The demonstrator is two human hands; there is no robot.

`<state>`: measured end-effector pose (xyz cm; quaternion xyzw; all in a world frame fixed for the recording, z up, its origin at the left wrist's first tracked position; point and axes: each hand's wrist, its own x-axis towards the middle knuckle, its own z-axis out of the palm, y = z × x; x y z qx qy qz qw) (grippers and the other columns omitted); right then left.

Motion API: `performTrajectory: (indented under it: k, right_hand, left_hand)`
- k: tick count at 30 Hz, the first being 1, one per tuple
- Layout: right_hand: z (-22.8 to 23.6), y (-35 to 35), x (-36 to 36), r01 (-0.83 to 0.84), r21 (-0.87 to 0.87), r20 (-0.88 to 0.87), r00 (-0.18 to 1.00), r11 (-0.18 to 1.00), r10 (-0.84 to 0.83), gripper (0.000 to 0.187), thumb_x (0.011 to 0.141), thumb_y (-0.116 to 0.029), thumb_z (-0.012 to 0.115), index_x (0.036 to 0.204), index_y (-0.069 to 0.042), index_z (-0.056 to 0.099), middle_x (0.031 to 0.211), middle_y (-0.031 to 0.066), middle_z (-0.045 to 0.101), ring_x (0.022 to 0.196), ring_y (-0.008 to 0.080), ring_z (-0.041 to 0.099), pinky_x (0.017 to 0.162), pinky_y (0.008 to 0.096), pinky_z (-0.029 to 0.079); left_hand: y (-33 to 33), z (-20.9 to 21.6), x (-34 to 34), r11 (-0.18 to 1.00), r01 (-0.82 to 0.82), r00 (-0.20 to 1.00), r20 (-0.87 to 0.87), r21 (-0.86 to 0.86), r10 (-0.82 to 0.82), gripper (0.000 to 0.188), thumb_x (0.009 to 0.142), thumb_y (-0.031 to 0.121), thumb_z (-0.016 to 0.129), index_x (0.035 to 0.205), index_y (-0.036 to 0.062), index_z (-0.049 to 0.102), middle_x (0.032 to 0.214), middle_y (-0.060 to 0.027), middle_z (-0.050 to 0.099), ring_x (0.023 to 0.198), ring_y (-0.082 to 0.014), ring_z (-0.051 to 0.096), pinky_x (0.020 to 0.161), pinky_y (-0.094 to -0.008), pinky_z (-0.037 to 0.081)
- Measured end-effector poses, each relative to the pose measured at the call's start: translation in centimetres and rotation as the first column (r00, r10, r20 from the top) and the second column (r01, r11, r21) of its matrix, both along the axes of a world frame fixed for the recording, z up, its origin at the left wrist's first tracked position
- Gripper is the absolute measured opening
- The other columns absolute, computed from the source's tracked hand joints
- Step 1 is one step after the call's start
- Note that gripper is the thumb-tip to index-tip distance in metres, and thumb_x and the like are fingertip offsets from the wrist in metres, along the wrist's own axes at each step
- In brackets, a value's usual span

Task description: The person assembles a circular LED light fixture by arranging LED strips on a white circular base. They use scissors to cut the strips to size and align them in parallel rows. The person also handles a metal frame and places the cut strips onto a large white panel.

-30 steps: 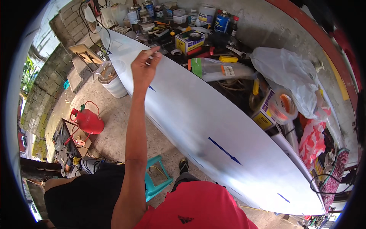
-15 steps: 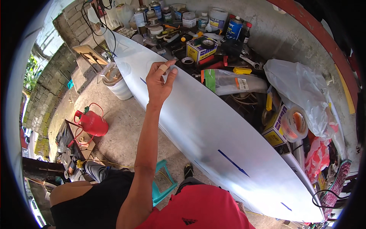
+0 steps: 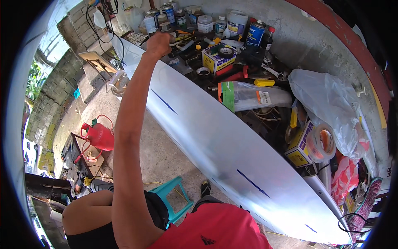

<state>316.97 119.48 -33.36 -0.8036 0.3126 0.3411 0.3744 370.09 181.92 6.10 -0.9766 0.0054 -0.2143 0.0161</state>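
My left hand (image 3: pixel 158 45) reaches out over the far part of a long white tapering board (image 3: pixel 203 124), which carries several dark blue stripes. It is closed at the edge of a cluttered workbench, beside small cans and a pair of yellow-handled scissors (image 3: pixel 181 40). What its fingers hold, if anything, is hidden behind the hand. At the right edge of my red shirt a small patch of skin (image 3: pixel 262 228) shows. Whether this is my right hand, I cannot make out.
Bottles and cans, a yellow-purple box (image 3: pixel 217 56), a tape roll (image 3: pixel 320 143) and plastic bags (image 3: pixel 327 103) crowd the bench along the wall. A red gas cylinder (image 3: pixel 100 136) and a teal stool (image 3: pixel 176 199) stand left of the board. Another person (image 3: pixel 89 216) is at lower left.
My left hand has gone from above the board, fingers apart, to farther away and left at the bench's edge, where it is now closed. The person at lower left has shifted.
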Motion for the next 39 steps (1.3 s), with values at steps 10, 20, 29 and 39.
performTrajectory:
  k: [10,20,29,39]
  right_hand:
    - [-0.2,0.3,-0.3,0.017,0.006,-0.006,1.0,1.0,-0.017,0.029,0.093,-0.018,0.058,0.116,-0.005,0.069,0.092,0.0129,0.073,0.078,0.0237,0.071,0.066,0.0354,0.058]
    - [-0.4,1.0,-0.5,0.01,0.024,0.027,1.0,1.0,-0.01,0.029,0.093,-0.018,0.058,0.117,-0.005,0.068,0.092,0.0132,0.073,0.078,0.0235,0.071,0.067,0.0353,0.058]
    - [-0.4,0.5,-2.2,0.038,0.031,0.032,0.999,0.999,-0.039,0.029,0.094,-0.019,0.058,0.117,-0.005,0.068,0.092,0.0135,0.073,0.078,0.0234,0.071,0.068,0.0351,0.058]
    - [-0.6,-0.7,-2.8,-0.007,0.04,0.037,0.999,0.999,0.005,0.03,0.094,-0.019,0.057,0.118,-0.005,0.068,0.093,0.0137,0.073,0.078,0.0233,0.071,0.069,0.035,0.058]
  left_hand:
    - [1.8,-0.7,3.3,0.957,0.255,0.961,-0.147,0.138,-0.235,0.044,0.073,0.005,0.077,0.114,0.0207,0.074,0.109,-0.0119,0.072,0.104,-0.0309,0.068,0.089,-0.0418,0.056]
    - [3.0,-1.5,5.3,0.901,0.329,0.944,-0.102,0.281,-0.313,0.051,0.075,-0.002,0.068,0.122,0.0166,0.069,0.105,-0.0172,0.07,0.103,-0.0343,0.067,0.089,-0.0435,0.055]
    - [1.0,-0.3,2.2,0.916,0.378,0.907,0.146,0.134,-0.396,0.055,0.08,-0.006,0.059,0.129,0.018,0.064,0.101,-0.0204,0.068,0.095,-0.0382,0.067,0.084,-0.0462,0.054]
    - [1.6,4.2,-2.2,0.941,0.338,0.715,0.652,-0.006,-0.252,0.037,0.083,0.004,0.064,0.117,0.0177,0.073,0.08,-0.0193,0.064,0.079,-0.0389,0.066,0.073,-0.046,0.055]
